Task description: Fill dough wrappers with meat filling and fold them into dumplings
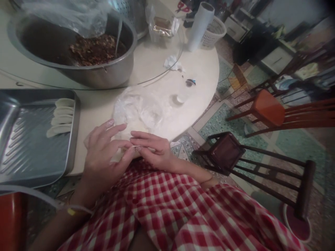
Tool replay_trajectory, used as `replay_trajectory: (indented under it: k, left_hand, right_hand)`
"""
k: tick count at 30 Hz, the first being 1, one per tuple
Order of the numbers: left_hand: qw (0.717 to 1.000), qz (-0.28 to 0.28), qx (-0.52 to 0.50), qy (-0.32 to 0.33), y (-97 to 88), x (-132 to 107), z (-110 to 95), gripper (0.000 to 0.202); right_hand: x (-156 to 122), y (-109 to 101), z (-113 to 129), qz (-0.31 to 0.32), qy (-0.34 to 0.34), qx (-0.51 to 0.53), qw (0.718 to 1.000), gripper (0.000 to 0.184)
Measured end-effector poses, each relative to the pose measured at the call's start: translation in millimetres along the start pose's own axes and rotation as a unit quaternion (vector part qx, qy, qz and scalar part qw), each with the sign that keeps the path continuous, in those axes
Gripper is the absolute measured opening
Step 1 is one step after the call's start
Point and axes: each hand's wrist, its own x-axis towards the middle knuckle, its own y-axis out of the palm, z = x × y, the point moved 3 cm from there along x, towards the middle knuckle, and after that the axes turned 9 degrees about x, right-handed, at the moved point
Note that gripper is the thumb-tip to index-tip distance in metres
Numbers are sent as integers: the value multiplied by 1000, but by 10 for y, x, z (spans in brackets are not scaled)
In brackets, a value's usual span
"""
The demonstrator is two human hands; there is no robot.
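Observation:
Close to my body at the table edge, my left hand (103, 150) and my right hand (154, 148) meet at the fingertips. Between them they pinch a thin pale dumpling wrapper (135, 146), mostly hidden by the fingers. Just beyond the hands lies a crumpled clear plastic bag (138, 104) on the table. To the left, several folded white dumplings (60, 120) stand in a row along the right side of a metal tray (70, 153). Behind it, a large metal bowl (104, 75) holds dark chopped filling (91, 48) with a spoon handle in it.
Part of the bowl rests on a glass turntable (157, 69). A paper roll (201, 26), a white basket (216, 31) and a wrapped package (163, 26) stand at the back. Chairs, a dark one (225, 153) and an orange one (269, 108), are on the right.

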Motion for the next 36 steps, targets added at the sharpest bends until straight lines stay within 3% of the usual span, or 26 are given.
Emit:
replay_trajectory:
  k: [5,10,16,20,28,36]
  left_hand:
    - [1000,-9,3,25,-20,6,-14,10]
    - [1000,-3,-11,4,-29,11,-2,6]
    - [999,18,-48,-8,-63,-18,55,7]
    - [996,30,-82,-32,-125,-32,157,15]
    - [996,55,-63,-15,-90,-63,288,17]
    - [993,60,-99,19,-82,-51,300,14]
  right_hand:
    - [11,-2,-17,-9,-14,49,999,19]
    - [26,19,-55,43,90,112,989,51]
    - [32,40,-120,64,86,109,988,32]
    - [14,31,-170,56,74,117,989,35]
    - [8,-2,-104,50,-74,31,996,25]
    - [48,23,-9,47,-195,-51,978,21]
